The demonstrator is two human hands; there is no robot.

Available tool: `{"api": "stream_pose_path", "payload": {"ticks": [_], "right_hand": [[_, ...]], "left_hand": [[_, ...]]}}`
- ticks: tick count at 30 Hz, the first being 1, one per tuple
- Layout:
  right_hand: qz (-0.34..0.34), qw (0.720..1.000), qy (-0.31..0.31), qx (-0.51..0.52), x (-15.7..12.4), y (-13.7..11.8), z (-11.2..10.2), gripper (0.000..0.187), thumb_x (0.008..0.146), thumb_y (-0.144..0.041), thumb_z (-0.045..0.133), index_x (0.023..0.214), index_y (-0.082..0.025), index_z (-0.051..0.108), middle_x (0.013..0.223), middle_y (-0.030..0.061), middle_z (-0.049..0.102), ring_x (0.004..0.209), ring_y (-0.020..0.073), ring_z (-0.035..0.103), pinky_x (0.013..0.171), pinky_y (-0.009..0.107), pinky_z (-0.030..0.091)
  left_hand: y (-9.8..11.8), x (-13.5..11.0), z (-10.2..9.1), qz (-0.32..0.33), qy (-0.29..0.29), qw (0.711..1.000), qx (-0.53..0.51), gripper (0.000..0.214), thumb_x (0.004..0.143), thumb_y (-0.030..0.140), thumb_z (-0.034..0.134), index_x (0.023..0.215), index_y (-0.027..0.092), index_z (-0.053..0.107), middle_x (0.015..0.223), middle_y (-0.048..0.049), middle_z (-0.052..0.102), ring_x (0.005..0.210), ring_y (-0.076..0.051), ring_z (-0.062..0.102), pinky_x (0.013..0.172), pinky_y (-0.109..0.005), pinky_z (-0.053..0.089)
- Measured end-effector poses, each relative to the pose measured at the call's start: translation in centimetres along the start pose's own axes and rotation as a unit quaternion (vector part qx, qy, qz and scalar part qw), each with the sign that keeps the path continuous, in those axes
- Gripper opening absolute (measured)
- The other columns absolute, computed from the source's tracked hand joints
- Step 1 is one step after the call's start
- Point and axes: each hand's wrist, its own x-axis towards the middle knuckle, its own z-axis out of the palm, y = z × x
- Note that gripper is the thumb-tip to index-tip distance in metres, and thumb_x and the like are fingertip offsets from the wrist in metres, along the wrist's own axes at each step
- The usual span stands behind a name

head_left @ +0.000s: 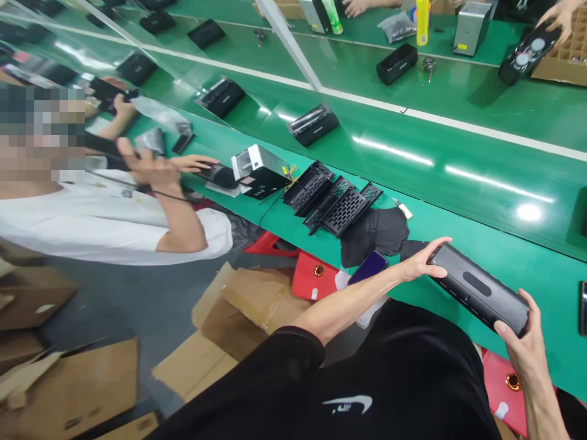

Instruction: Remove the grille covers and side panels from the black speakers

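Both hands (pixel 418 264) (pixel 527 343), black casing (pixel 479 287) between.

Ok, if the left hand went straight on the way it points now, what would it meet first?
The black speaker casing: the left hand grips one end of it, so contact is immediate. What it would meet beyond is hard to judge from one view.

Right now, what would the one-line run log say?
left hand: holds casing, one end | right hand: holds casing, other end | nearby: grilles, black sheets, phone
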Motion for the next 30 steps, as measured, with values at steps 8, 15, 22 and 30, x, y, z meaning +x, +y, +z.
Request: {"api": "stream_pose_path", "payload": {"ticks": [8,15,22,30], "right_hand": [[0.05,0.996,0.023,0.07,1.1,-0.8,0.9,0.101,0.059,-0.053,0.094,0.148,-0.029,0.053,0.135,0.0082,0.059,0.12,0.033,0.058,0.106,0.046,0.047],[0.206,0.971,0.001,0.12,2.7,0.9,-0.1,0.076,0.068,-0.061,0.088,0.132,-0.027,0.065,0.127,0.0066,0.071,0.117,0.0312,0.065,0.09,0.039,0.058],[0.196,0.967,0.074,0.148,3.6,3.3,1.3,0.062,0.066,-0.058,0.087,0.114,-0.022,0.071,0.112,0.0048,0.075,0.118,0.0316,0.066,0.105,0.044,0.053],[0.206,0.974,0.01,0.096,4.8,4.4,-1.1,0.06,0.076,-0.065,0.078,0.125,-0.031,0.068,0.13,0.008,0.071,0.135,0.0398,0.057,0.106,0.056,0.053]], "left_hand": [[-1.6,1.2,0.1,-0.01,0.066,0.998,0.021,0.092,0.065,0.048,0.09,0.147,0.028,0.054,0.137,-0.0083,0.061,0.125,-0.032,0.059,0.111,-0.046,0.045],[-2.7,1.9,-0.2,-0.125,0.078,0.983,0.106,0.083,0.076,0.055,0.082,0.148,0.025,0.056,0.149,-0.013,0.059,0.144,-0.036,0.049,0.121,-0.052,0.035],[-2.7,2.2,2.4,-0.165,0.174,0.961,0.139,0.08,0.075,0.056,0.078,0.144,0.021,0.059,0.155,-0.0127,0.056,0.148,-0.034,0.045,0.124,-0.047,0.034],[-2.8,3.0,1.4,-0.199,0.105,0.969,0.101,0.101,0.073,0.07,0.077,0.156,0.021,0.046,0.168,-0.0158,0.039,0.155,-0.035,0.036,0.128,-0.05,0.026]]}}
